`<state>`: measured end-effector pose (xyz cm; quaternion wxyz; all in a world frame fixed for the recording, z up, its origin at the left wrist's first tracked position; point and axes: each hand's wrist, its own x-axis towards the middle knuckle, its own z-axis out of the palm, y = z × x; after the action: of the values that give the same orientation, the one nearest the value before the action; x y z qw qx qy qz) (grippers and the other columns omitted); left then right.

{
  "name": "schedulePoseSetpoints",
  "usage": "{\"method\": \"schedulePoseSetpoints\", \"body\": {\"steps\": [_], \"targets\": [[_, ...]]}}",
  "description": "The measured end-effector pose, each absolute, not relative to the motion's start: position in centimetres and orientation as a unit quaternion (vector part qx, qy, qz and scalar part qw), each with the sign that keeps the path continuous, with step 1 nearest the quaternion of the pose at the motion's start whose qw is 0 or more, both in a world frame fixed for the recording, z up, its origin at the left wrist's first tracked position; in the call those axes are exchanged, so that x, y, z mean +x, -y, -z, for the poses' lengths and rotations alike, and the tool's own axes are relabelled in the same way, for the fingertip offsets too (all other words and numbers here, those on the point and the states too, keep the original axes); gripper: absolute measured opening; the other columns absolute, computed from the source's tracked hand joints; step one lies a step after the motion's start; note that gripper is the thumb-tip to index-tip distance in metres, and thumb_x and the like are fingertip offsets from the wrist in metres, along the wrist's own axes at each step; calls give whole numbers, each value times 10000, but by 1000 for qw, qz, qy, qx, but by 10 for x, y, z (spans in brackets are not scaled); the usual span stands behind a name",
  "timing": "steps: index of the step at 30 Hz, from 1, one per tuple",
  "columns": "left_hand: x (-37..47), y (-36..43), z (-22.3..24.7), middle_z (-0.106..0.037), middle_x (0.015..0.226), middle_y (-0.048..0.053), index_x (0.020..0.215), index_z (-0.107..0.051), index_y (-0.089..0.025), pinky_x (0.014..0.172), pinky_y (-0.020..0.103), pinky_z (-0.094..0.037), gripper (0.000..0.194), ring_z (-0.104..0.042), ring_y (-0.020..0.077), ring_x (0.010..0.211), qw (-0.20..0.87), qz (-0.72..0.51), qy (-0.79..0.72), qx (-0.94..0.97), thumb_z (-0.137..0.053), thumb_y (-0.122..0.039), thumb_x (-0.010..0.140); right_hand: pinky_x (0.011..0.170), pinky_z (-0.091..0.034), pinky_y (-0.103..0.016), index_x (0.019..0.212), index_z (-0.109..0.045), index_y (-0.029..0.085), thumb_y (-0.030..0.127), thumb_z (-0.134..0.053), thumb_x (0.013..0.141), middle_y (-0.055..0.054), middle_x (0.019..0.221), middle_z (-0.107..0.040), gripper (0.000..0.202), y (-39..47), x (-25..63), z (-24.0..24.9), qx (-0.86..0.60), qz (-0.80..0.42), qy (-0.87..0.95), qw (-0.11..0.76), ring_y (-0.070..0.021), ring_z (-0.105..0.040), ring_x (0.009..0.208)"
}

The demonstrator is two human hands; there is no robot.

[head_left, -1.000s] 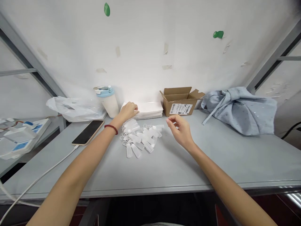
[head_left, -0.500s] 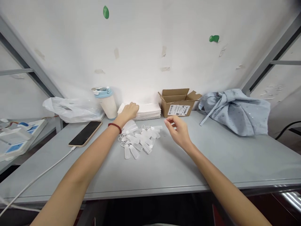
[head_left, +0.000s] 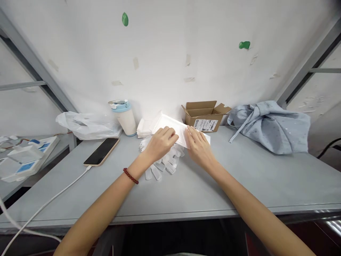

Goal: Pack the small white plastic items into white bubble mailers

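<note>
A flat white paper packet [head_left: 170, 122] is held tilted above the table between my two hands. My left hand [head_left: 162, 143] is closed, its curled fingers at the packet's near edge; the fingertips are partly hidden. My right hand [head_left: 200, 147] grips the right end, fingers on top and thumb out of sight. Below my hands lies a heap of small translucent white plastic tags [head_left: 170, 163] with loops, partly covered by my left hand. Just behind it is a stack of the same white packets [head_left: 144, 128], largely hidden by the held one.
An open cardboard box [head_left: 205, 119] stands against the wall, beside a light-blue cloth bundle [head_left: 271, 128]. To the left are a white tumbler [head_left: 126, 121] with a blue lid, a plastic bag [head_left: 87, 124] and a phone [head_left: 102, 152] with its charging cable [head_left: 58, 193].
My left hand has come away from the stack, toward me and to the right, with a white packet. My right hand has taken hold of its right end.
</note>
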<state>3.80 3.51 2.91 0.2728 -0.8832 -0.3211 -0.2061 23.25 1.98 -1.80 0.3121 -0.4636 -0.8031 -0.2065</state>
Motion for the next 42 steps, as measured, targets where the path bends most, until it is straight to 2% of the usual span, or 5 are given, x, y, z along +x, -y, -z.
{"method": "schedulePoseSetpoints", "body": {"steps": [6,15,25,29,42], "targets": [[10,-40,-23,-635,1066,100,911,-640,-185,905,402,-397,194,-511,246,1076,147,424,410,-794,-494,-312,912,1045,-373,-513,1380,-425,62,23,-246,888,-221,1457,-418,525,-27,246,23,-497,226,801,246,-308,-368,1367],[-16,-43,-29,-678,817,107,804,-643,-116,623,313,-512,460,-639,201,733,-503,499,431,-559,-612,-573,755,1062,-304,-570,1416,-373,135,-74,-229,816,-210,1503,-349,651,-22,244,21,-462,253,820,223,-297,-261,1426],[9,-24,-23,-669,676,23,707,-666,-137,550,253,-450,217,-599,146,606,-568,470,398,-547,-733,-332,638,1062,-184,-630,1493,-103,175,265,-536,771,-233,1564,-118,847,-8,235,12,-437,182,846,246,-388,-73,1448],[17,-18,-21,-682,695,22,740,-694,-139,551,251,-447,213,-599,145,604,-584,432,387,-567,-720,-330,649,1069,-122,-615,1486,-55,180,423,-587,714,-225,1476,-270,968,-5,232,12,-433,148,844,280,-395,-214,1391],[8,-25,-18,-703,756,68,803,-693,-131,558,255,-457,279,-606,154,666,-382,505,459,-623,-615,-399,785,941,-297,-486,1275,-442,240,329,-548,718,-114,1174,-574,574,-25,260,6,-525,59,760,378,-324,-510,1110]]}}
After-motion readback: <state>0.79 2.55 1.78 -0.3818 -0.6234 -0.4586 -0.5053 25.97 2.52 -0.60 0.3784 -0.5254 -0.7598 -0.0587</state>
